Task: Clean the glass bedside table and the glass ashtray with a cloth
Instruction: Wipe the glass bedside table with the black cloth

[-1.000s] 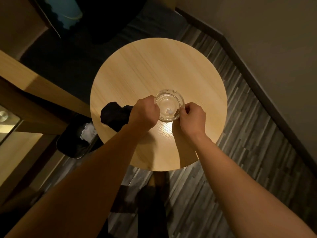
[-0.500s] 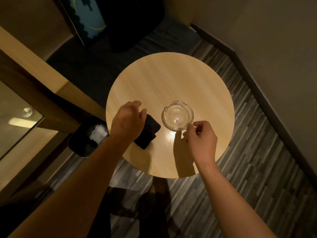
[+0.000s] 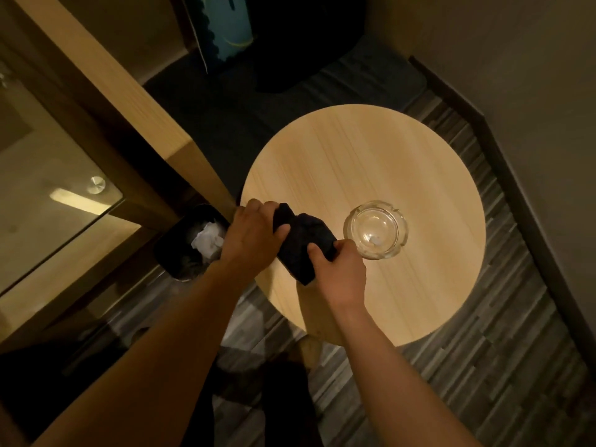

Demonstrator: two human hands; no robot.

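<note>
A clear glass ashtray [image 3: 376,230] stands upright on a round light wood-look table [image 3: 371,162], right of my hands. A black cloth [image 3: 301,241] is bunched at the table's left edge. My left hand [image 3: 253,235] grips its left end and my right hand [image 3: 338,272] grips its lower right end, so both hold it. My right hand's knuckles are just left of the ashtray, apart from it or barely touching; I cannot tell which.
A black waste bin [image 3: 193,243] with crumpled white paper stands on the floor left of the table. A glass-topped wooden unit [image 3: 64,201] fills the left. Striped grey flooring [image 3: 483,366] and a dark skirting board [image 3: 529,227] run along the right wall.
My right hand left the ashtray's rim and moved left onto the cloth. My left hand closed on the cloth's other end. The view shifted, so the table sits further right.
</note>
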